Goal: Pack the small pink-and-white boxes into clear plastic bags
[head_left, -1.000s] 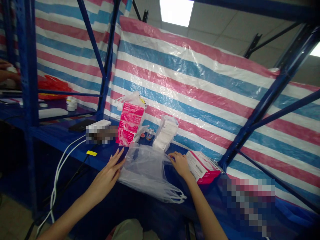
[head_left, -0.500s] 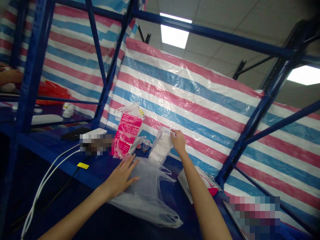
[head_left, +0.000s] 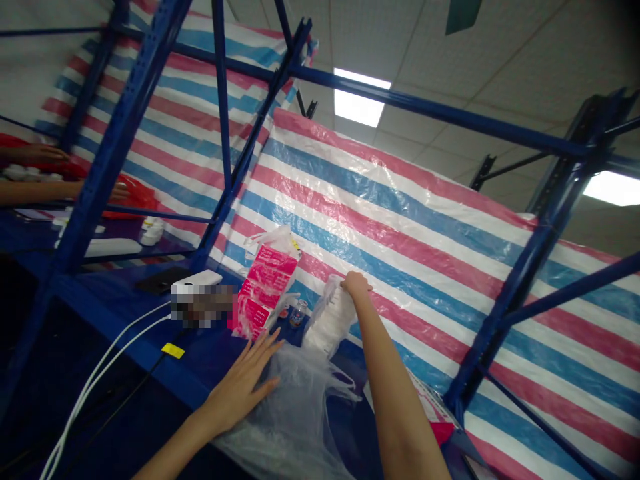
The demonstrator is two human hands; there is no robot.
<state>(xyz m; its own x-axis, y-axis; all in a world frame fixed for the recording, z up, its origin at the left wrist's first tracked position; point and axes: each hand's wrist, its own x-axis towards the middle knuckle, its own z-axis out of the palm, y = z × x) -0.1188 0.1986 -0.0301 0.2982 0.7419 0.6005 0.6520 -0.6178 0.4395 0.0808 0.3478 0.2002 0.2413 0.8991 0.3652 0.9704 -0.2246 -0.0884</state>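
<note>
Forward and slightly right, the right arm reaches out nearly straight, its wrist bent so that the right hand (head_left: 356,285) curls downward at the upper right edge of a filled clear bag (head_left: 331,285); the fingertips are hidden, so whether they grip the plastic cannot be told. Lower down, the left hand (head_left: 243,387) lies palm down with fingers spread wide and thumb held apart, closed on nothing, over the left edge of a loose clear bag (head_left: 300,393). This second bag is thin, filmy and crumpled, spread flat on the smooth blue shelf (head_left: 203,360), with its handle loops at the right, just in front of the filled one. Inside the filled bag, a pale white stack (head_left: 327,330) shows through the wrinkled plastic as it leans back toward the glossy striped sheet (head_left: 400,247). To its left stands another clear bag packed with bright pink boxes (head_left: 270,277), printed in white, its top bunched loosely. Between the two sits a small shiny container (head_left: 299,313) with a coloured label. A pink and white carton (head_left: 443,430) is partly covered by the right forearm.
</note>
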